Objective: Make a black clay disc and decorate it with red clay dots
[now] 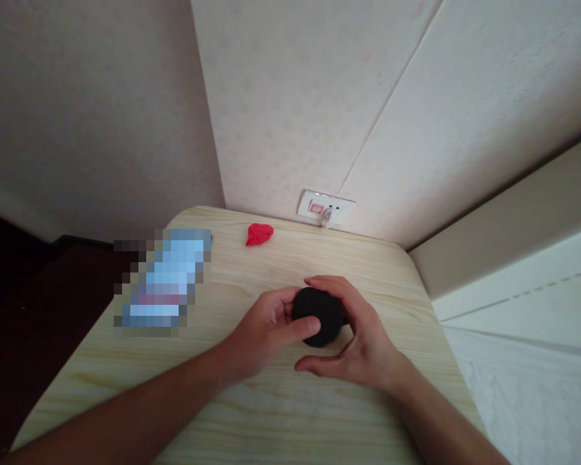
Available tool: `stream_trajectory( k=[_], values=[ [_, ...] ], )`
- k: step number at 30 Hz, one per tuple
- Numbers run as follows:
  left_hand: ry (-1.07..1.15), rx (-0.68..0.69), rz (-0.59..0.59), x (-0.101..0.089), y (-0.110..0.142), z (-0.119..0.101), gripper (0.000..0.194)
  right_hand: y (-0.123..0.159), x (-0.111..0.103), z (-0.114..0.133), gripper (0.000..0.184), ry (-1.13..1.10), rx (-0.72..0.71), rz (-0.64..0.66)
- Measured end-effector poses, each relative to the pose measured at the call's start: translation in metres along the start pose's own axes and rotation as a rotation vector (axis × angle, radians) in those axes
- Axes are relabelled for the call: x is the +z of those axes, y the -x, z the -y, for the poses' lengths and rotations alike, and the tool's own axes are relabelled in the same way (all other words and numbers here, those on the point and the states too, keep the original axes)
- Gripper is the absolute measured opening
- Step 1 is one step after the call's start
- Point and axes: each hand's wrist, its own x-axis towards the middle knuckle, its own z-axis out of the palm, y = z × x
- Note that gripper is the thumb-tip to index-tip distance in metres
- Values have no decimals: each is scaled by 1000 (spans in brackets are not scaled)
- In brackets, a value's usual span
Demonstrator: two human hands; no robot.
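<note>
A round black object [318, 315] sits between both my hands, just above the light wooden tabletop [252, 407]. My left hand [264, 329] grips its left side, thumb across the front. My right hand [356, 336] curls over its top and right side. Both hands are closed round it, and its underside is hidden.
A small red piece [259, 234] lies near the table's far edge. A blurred-out flat item [167, 281] lies at the left. A white wall socket [325, 206] with a plug sits behind the table. A white surface [527, 336] borders the right side.
</note>
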Motion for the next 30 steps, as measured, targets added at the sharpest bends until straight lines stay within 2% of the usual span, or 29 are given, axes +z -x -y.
stream_trajectory(
  k=[2,7,13,18,25,30],
  values=[
    [-37,-5,14,-3,1,-3,27,-1,-3,0,95,-10,10,39],
    [-86,-72,74,-4,4,-4,29,-2,-1,0,88,23,-58,96],
    [-45,-42,-11,4,4,6,28,1,7,0,79,131,-145,-33],
    [62,-58,-116,5,2,11,27,2,9,1,88,229,-177,-64],
    [44,-8,-125,3,2,10,21,1,13,3,81,173,-164,-92],
    [81,22,-135,7,2,7,23,2,17,1,82,236,-182,-108]
  ],
)
